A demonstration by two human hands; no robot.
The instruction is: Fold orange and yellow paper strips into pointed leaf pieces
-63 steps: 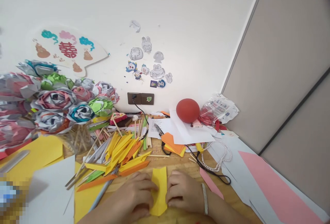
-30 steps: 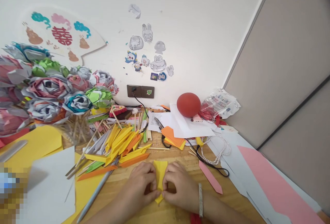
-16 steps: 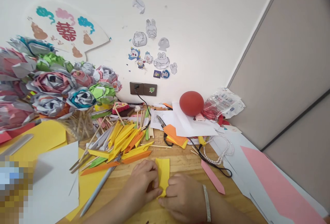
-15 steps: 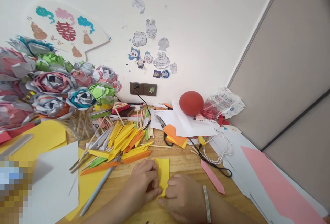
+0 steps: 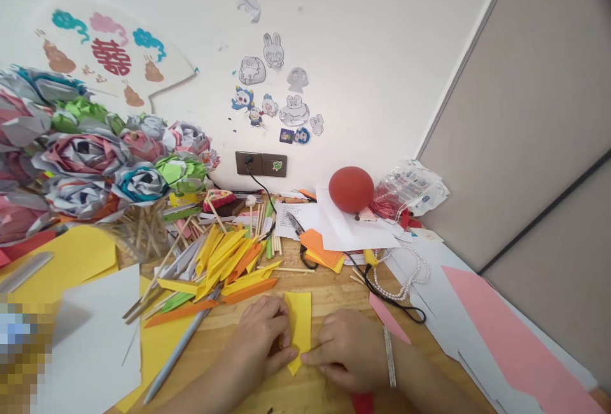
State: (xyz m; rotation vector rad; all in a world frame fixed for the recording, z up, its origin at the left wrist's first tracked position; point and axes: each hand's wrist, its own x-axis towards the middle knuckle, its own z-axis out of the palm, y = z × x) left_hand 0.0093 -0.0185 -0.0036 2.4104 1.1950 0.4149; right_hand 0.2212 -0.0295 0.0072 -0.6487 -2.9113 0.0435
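Note:
A yellow paper strip [image 5: 300, 322] lies upright in front of me on the wooden table, its near end folded to a point. My left hand [image 5: 267, 334] is closed on its left edge, with the thumb pressing near the pointed end. At the lower right edge, my right hand [image 5: 351, 347] presses the paper with an outstretched fingertip, the other fingers curled in. A silvery bracelet [image 5: 389, 357] circles the right wrist. Beyond the left hand lies a heap of folded yellow and orange paper pieces [image 5: 222, 264]. A pink paper strip [image 5: 389, 317] rests beside the right hand.
Paper flowers [image 5: 90, 153] crowd the left. Scissors [image 5: 296, 223], orange paper pieces [image 5: 319, 245], a red balloon [image 5: 351, 189] and a pearl string [image 5: 410, 283] lie farther back. A grey pen-like rod [image 5: 176, 353] sits left of my arm; large sheets [image 5: 520, 338] cover the right.
The strip's near end, flat two seconds ago, is now folded to a point. My right hand has drawn slightly right, uncovering more of the paper, while the left hand keeps its hold.

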